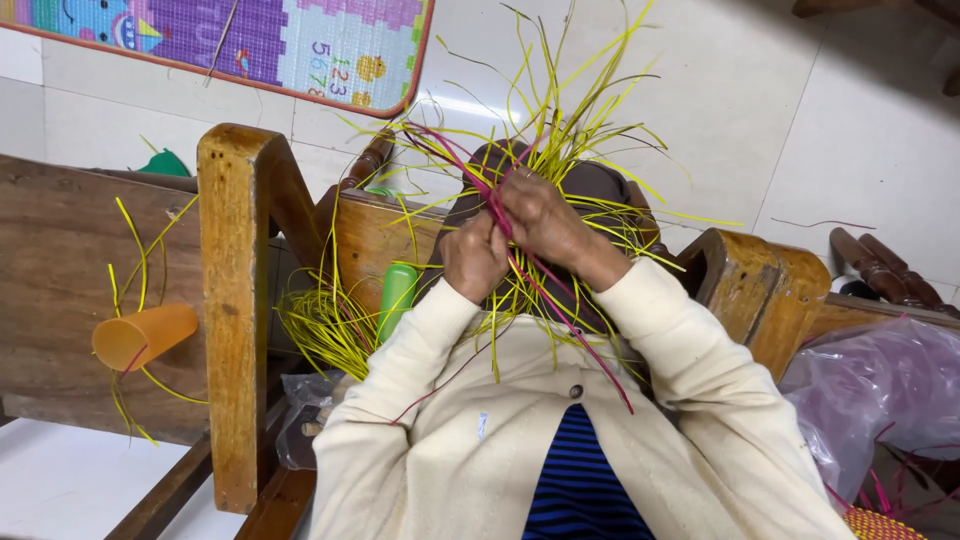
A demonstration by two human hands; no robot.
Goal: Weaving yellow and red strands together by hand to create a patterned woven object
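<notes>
— Two hands at work in the head view, close together over a dark rounded form (590, 185). What is each one doing?

— The left hand (473, 255) is clenched around a bunch of yellow strips (560, 140), thumb side up. The right hand (545, 220) sits just above and beside it, fingers pinched on pink strips (560, 305) that run down across the cream cardigan (480, 440).

— Where do the yellow strips go?

— They fan out from between the hands, upward and sideways over the white tiled floor (800, 120), with some hanging below the wrists. Whether they are woven round the dark form, I cannot tell.

— And around the hands?

— A wooden frame (232, 300) stands to the left; an orange cup (143, 336) lies on its side against a plank, a green tube (396, 295) near the left forearm. More yellow strips lie in a loose heap (325, 330) between them. A purplish plastic bag (880, 390) sits at the right.
</notes>
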